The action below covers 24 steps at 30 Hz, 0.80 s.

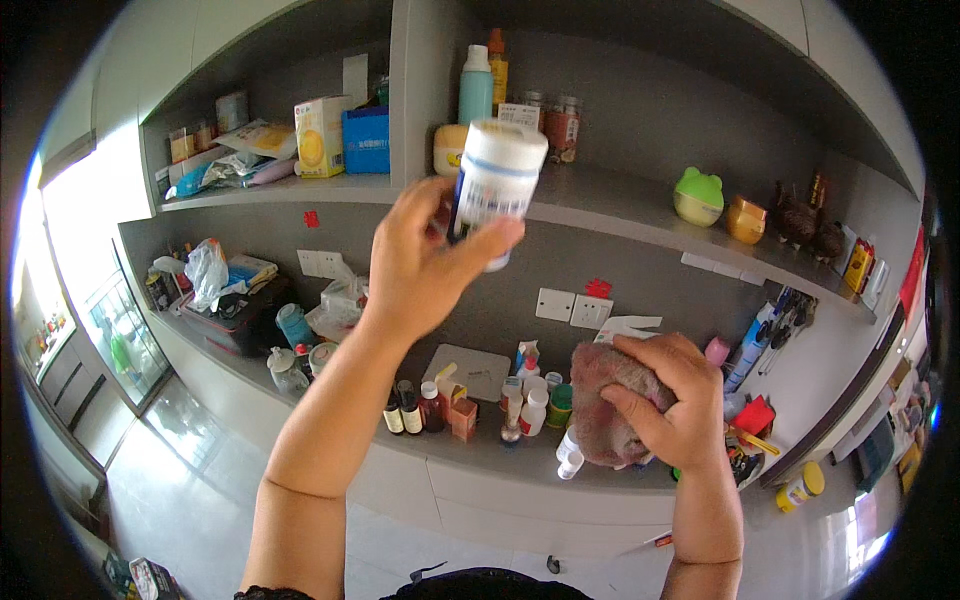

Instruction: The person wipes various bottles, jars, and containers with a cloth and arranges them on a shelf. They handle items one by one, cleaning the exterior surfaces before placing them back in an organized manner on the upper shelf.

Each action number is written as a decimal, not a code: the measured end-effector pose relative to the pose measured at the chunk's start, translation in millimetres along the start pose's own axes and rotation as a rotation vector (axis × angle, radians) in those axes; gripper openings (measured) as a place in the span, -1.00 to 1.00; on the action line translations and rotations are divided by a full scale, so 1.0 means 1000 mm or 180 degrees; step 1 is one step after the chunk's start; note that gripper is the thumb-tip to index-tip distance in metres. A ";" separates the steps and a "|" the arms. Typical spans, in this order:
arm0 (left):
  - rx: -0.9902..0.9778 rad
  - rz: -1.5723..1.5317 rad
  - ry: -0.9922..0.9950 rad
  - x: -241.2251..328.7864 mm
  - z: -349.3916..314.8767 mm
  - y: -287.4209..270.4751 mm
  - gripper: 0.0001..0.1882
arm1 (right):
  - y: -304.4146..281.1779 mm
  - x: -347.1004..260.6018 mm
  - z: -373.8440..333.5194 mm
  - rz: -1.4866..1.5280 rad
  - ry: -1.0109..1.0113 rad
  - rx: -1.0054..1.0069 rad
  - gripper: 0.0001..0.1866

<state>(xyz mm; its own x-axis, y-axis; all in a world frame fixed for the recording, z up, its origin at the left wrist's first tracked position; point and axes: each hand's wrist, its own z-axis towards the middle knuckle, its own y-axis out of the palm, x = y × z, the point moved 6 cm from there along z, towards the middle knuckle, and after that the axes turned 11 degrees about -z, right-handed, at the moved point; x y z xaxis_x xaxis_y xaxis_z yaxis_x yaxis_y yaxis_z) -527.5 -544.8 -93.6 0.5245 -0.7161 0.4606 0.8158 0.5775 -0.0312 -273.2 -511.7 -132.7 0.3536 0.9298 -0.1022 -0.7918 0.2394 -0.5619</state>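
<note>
My left hand (425, 265) is raised in front of the upper shelf and wraps around a white plastic bottle (503, 170) with a white cap, slightly blurred. The bottle tilts a little and hides part of the shelf behind it. Lower and to the right, my right hand (672, 395) grips a fuzzy pinkish-grey cloth (608, 400), bunched up in front of the counter. Below the cloth, a small white bottle (570, 452) shows partly. Several small bottles, among them a white one (534, 410) and a dark brown one (432, 407), stand on the counter between my arms.
On the upper shelf (600, 200) stand a turquoise bottle (476, 88), a green frog-shaped container (698, 197) and an amber jar (746, 220). A yellow box (322, 137) and a blue box (366, 141) occupy the left compartment. A yellow canister (800, 487) is at the lower right.
</note>
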 end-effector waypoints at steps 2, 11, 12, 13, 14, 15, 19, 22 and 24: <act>0.0081 0.0176 0.0177 0.002 0.027 0.011 -0.45 | -0.007 0.000 0.009 0.0009 0.0020 0.0066 -0.57; -0.0378 0.1770 -0.0413 -0.029 0.098 0.057 -0.40 | -0.002 0.003 0.006 0.0044 -0.0055 0.0012 -0.57; -0.0337 0.1752 -0.0431 -0.030 0.100 0.058 -0.37 | -0.002 0.003 0.004 0.0057 -0.0035 0.0009 -0.57; -0.0294 0.1738 -0.0448 -0.034 0.102 0.058 -0.33 | -0.002 0.004 0.001 -0.0015 -0.0020 -0.0042 -0.57; -0.0263 0.1713 -0.0467 -0.036 0.103 0.059 -0.30 | -0.003 0.005 -0.001 -0.0033 -0.0036 -0.0043 -0.57; -0.0420 0.1971 -0.0462 -0.036 0.105 0.061 -0.19 | -0.004 0.006 -0.003 -0.0049 -0.0054 -0.0043 -0.57; -0.0574 0.3088 -0.0372 -0.017 0.103 0.068 -0.19 | -0.004 0.009 -0.015 -0.0095 -0.0053 -0.0097 -0.57; -0.0661 0.3419 -0.0263 -0.020 0.110 0.064 -0.28 | -0.002 0.007 -0.018 -0.0055 -0.0167 -0.0109 -0.55; -0.0657 0.3480 -0.0245 -0.024 0.115 0.066 -0.32 | -0.002 0.006 -0.022 0.0006 -0.0107 -0.0200 -0.55</act>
<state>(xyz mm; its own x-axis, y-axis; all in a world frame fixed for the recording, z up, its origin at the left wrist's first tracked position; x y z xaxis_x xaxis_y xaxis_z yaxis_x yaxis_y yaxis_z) -514.1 -444.9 -4.9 0.9745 0.1681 0.1488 -0.0470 0.8008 -0.5971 -258.4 -512.8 -150.2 0.3343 0.9394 -0.0763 -0.7594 0.2205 -0.6121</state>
